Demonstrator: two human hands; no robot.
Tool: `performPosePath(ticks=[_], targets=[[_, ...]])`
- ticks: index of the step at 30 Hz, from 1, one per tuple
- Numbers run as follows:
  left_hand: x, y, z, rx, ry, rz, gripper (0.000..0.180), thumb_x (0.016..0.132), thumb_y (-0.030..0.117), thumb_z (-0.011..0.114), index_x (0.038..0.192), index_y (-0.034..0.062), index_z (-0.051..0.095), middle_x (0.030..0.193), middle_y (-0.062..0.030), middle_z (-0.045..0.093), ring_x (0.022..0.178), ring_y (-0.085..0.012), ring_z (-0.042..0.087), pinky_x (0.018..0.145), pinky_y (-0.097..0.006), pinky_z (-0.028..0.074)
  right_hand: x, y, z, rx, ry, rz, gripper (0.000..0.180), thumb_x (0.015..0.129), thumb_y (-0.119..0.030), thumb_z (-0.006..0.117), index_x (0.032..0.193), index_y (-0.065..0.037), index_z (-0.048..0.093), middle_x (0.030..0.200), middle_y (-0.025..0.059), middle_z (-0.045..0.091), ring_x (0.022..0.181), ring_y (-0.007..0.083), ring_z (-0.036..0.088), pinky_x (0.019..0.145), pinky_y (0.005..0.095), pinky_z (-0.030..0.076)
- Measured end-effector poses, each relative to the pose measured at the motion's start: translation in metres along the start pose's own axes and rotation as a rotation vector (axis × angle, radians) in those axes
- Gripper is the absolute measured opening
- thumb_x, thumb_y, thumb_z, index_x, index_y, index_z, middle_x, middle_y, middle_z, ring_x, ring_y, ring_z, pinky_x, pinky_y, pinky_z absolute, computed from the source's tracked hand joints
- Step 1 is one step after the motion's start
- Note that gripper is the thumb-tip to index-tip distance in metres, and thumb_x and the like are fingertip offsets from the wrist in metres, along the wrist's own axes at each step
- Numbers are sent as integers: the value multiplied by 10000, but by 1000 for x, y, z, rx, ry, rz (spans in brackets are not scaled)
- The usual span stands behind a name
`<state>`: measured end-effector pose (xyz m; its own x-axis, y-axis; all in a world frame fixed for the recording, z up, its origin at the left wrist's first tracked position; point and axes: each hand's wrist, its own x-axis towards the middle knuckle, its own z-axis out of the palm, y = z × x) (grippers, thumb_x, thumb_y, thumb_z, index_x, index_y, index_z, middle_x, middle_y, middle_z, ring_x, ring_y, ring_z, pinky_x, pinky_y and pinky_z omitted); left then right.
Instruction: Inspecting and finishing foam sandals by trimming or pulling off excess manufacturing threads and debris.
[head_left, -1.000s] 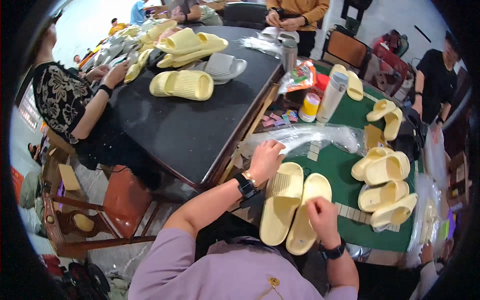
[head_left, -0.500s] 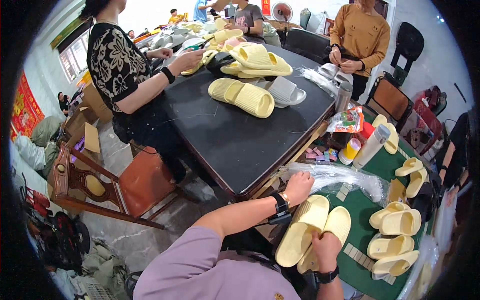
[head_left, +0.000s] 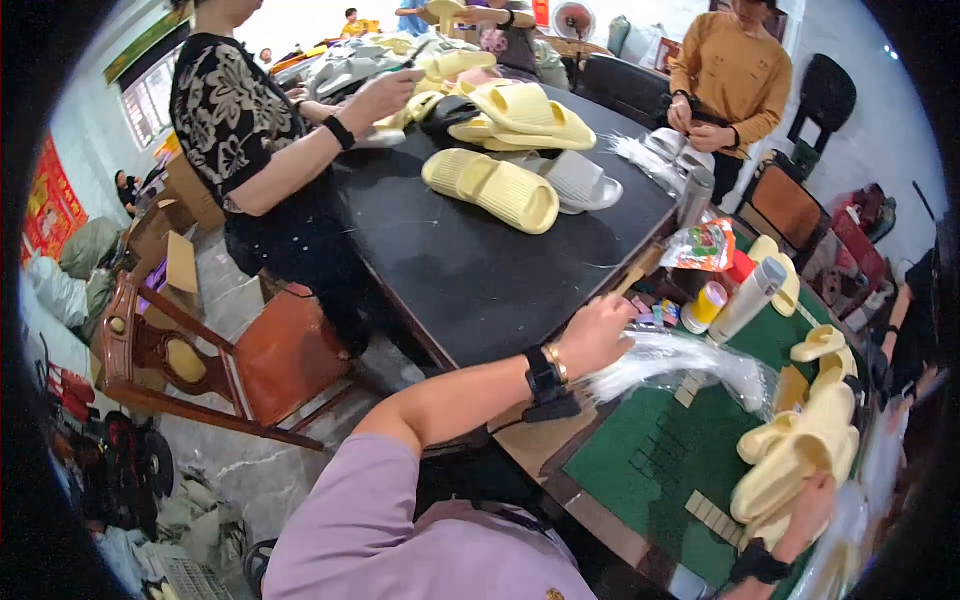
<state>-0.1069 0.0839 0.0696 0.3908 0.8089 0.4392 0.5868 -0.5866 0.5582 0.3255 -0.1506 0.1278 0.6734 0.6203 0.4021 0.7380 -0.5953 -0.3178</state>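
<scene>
My right hand is closed on a pair of pale yellow slippers at the right side of the green tabletop. The pair partly covers other yellow slippers there. My left hand is raised by the near edge of the black table, beside a bundle of thin white plastic strands in a clear bag. Its fingers are drawn together; anything between them is too small to make out.
Bottles, a snack packet and small coloured pieces crowd the green table's far end. Slippers are heaped on the black table. A co-worker stands left; another in orange handles grey slippers. A wooden chair is at left.
My right hand has carried the yellow slippers from in front of me to the right, among the others. My left hand has shifted slightly up and away, near the strands.
</scene>
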Motion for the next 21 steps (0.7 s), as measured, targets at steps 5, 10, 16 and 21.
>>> performPosePath(ticks=[5, 10, 16, 21], targets=[[42, -52, -67, 122, 380, -120, 543, 763, 192, 701, 1222, -20, 503, 1170, -248, 526, 1090, -410, 532, 951, -440, 461, 27, 86, 32, 15, 40, -42, 415, 993, -333, 483, 884, 61, 556, 775, 238, 577, 695, 394, 507, 674, 446, 438], [63, -128, -112, 215, 572, -361, 729, 739, 187, 714, 1336, -71, 384, 1287, -280, 444, 1188, -434, 480, 1010, -430, 433, -32, 57, 53, 165, 102, -139, 257, 965, -210, 539, 855, 22, 537, 738, 119, 547, 640, 220, 509, 606, 372, 424], [63, -156, -128, 197, 447, -498, 757, 724, 209, 731, 1351, -39, 387, 1281, -290, 445, 1149, -437, 512, 985, -445, 448, -79, -3, 23, 131, 8, -160, 340, 944, -352, 574, 1041, -37, 656, 955, 193, 681, 861, 379, 640, 761, 428, 510], [69, -165, -136, 205, 439, -552, 764, 712, 248, 748, 1327, -49, 404, 1245, -282, 491, 1132, -431, 529, 959, -438, 466, -89, -17, 26, 186, -83, -165, 267, 926, -254, 598, 1003, -4, 652, 959, 202, 667, 875, 387, 620, 772, 426, 500]])
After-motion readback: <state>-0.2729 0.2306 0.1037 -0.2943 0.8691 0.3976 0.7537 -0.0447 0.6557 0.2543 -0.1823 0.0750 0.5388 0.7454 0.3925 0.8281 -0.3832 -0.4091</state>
